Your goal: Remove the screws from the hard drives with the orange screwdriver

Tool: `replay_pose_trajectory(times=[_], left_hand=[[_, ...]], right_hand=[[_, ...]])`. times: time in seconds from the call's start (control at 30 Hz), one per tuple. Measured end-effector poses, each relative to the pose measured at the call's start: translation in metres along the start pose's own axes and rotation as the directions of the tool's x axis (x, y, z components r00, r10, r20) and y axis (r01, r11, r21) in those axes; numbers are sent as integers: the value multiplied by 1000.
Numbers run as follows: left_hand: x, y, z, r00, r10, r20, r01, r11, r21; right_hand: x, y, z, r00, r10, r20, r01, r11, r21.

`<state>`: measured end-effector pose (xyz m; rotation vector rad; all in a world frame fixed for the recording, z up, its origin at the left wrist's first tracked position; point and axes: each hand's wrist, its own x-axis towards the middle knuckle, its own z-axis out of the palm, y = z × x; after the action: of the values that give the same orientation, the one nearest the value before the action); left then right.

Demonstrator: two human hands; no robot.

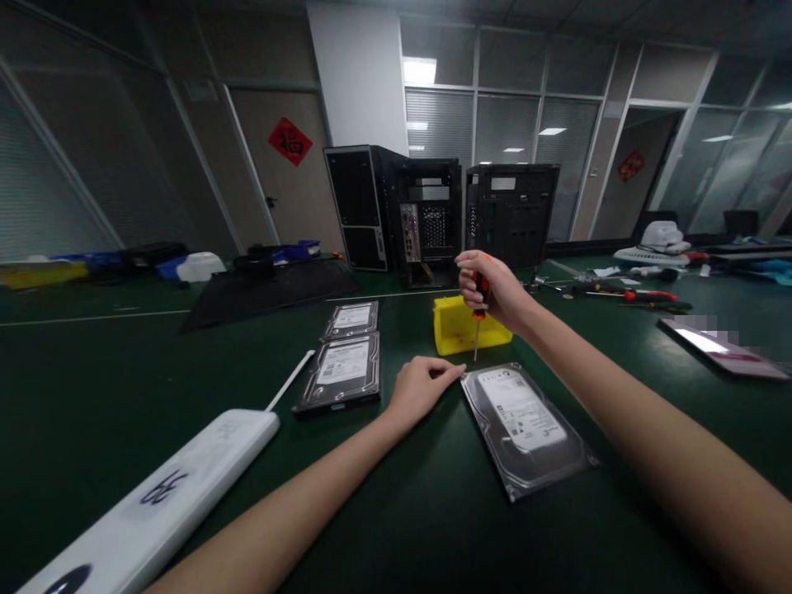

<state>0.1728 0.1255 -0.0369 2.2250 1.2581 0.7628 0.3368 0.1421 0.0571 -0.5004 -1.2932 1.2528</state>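
Observation:
A hard drive (533, 474) with a white label lies flat on the green table in front of me. At its far left corner rests my left hand (424, 386), with thumb and forefinger tips pinched together; whatever they may hold is too small to make out. My right hand (492, 289) is wrapped round the red and black handle of a screwdriver (476, 340). The shaft points down, its tip close to that same corner; whether it touches anything I cannot tell. Just behind the screwdriver stands a yellow plastic bin (449, 330).
Two more hard drives (345, 371) lie to the left, beside a white power strip (204, 462). Black computer cases (513, 210) stand at the back. On the right are pliers and other hand tools (649, 295) and a flat tablet-like device (723, 351). A black mat (266, 293) lies back left.

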Motion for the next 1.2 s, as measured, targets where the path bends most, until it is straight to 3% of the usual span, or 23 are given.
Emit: replay_pose_trajectory(times=[0.4,1.2], left_hand=[[1,-2,1,1000,-12,18,12,1000,-12],[0,-1,1,1000,-2,2,2,1000,-8]], right_hand=[[0,12,10,996,-28,90,29,1000,-8],[-1,16,13,994,3,107,-2,1000,-7]])
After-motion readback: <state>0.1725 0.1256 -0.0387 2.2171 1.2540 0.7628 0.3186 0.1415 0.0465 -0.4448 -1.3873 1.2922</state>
